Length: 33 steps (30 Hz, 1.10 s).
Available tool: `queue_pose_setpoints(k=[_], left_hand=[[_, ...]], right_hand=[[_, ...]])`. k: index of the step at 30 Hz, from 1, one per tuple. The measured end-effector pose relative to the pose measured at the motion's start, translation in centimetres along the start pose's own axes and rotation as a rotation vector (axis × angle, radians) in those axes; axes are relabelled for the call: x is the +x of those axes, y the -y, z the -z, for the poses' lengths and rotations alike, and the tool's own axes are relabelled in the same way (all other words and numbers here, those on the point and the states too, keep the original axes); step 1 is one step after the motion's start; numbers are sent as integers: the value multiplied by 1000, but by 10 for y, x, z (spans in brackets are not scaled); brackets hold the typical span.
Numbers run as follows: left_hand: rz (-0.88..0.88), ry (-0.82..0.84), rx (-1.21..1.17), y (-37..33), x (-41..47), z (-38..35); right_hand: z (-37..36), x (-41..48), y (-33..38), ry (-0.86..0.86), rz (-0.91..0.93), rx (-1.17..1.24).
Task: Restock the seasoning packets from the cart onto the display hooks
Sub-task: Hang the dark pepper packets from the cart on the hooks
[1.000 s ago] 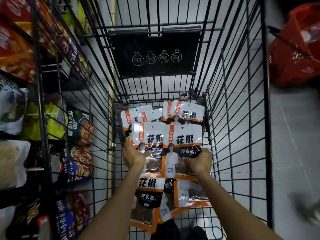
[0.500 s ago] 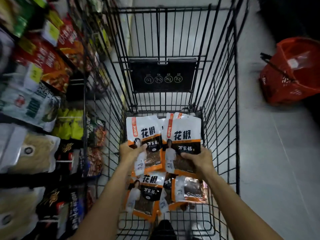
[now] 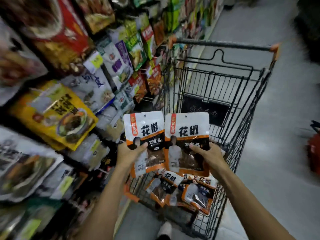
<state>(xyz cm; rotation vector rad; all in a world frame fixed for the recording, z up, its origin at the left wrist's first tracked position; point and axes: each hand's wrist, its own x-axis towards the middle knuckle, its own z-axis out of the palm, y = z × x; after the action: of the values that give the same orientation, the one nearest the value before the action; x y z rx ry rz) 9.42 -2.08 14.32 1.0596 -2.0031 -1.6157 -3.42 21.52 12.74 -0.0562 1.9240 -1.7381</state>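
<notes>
My left hand [image 3: 129, 151] grips a white, orange and black seasoning packet [image 3: 144, 130] by its lower left side, thumb across the front. Beside it my right hand [image 3: 208, 154] grips a matching packet [image 3: 187, 129] at its lower right. Both packets are held upright, side by side, above the near end of the black wire cart [image 3: 242, 104]. Several more packets [image 3: 168, 184] of the same kind lie on the cart's floor below my hands. The display rack [image 3: 110, 70] with hanging goods fills the left side; its hooks are blurred.
Bags and boxes of other goods crowd the rack on the left, among them a yellow packet [image 3: 57, 113]. A red basket [image 3: 314, 153] sits on the grey floor at the right edge. My shoe [image 3: 165, 229] shows below the cart's near end.
Both hands have lifted their packets up out of the cart. The view has swung up and to the left, bringing the display rack into sight.
</notes>
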Motion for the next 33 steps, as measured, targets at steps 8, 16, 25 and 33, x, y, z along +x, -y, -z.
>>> queue_pose_setpoints(k=[8,16,25,33], left_hand=[[-77,-364,-96,-45,-144,139],[-70,-696,-134,-62,-306,286],[-107,-1037,-58,-39,-528,413],[-121,-1213,-37,-2,-677,517]], right_hand=[[-80,-83,69,381,170,-46],[-205,-202,97,815,268,-25],[-326,-403,74,1155,313,-37],[-399,-570,34,1284,326,-44]])
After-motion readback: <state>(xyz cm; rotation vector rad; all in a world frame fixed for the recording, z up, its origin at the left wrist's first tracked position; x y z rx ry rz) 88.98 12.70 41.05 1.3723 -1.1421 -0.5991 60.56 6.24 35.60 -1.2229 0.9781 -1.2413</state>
